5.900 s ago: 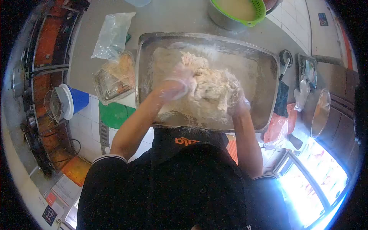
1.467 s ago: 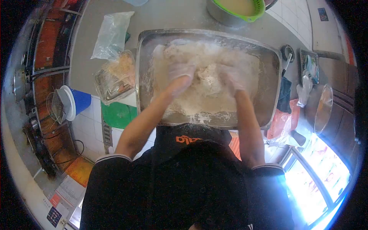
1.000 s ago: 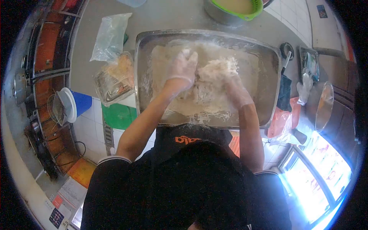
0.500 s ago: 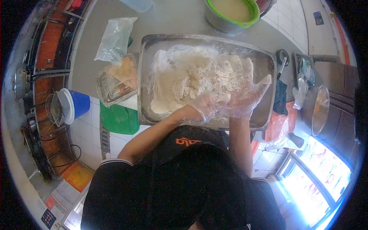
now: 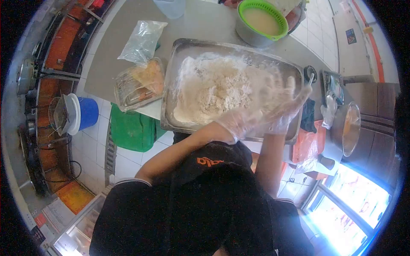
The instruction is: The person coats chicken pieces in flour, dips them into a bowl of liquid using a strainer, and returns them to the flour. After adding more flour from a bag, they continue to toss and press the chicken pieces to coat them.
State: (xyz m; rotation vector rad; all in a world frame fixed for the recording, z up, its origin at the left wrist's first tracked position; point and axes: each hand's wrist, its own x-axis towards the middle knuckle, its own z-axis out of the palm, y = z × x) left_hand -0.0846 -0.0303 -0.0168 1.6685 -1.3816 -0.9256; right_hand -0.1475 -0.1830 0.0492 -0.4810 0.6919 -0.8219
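Observation:
Inside a large metal tray (image 5: 168,102) lies a broad bed of white flour (image 5: 200,70) with clumpy, coated pieces (image 5: 226,91) heaped in its middle. Both my hands wear clear plastic gloves dusted with flour. Over the tray's right part, my right hand (image 5: 279,104) is open, its fingers spread and blurred, the thumb out to the right. My left hand (image 5: 239,121) is close beside it at the near rim, pointing towards the right palm. Motion smears the left fingers where they meet the right hand.
A plastic bag (image 5: 143,40) and a clear container (image 5: 139,91) lie left of the tray. Behind it stands a pot with a green strainer (image 5: 284,34). A red tray (image 5: 301,143) and a metal bowl (image 5: 352,128) are at right. A green bin (image 5: 132,128) stands below the table.
The view has shifted, so the tray sits further right. My right hand's fingers have blurred with movement, and more of the clumpy heap shows beside my hands.

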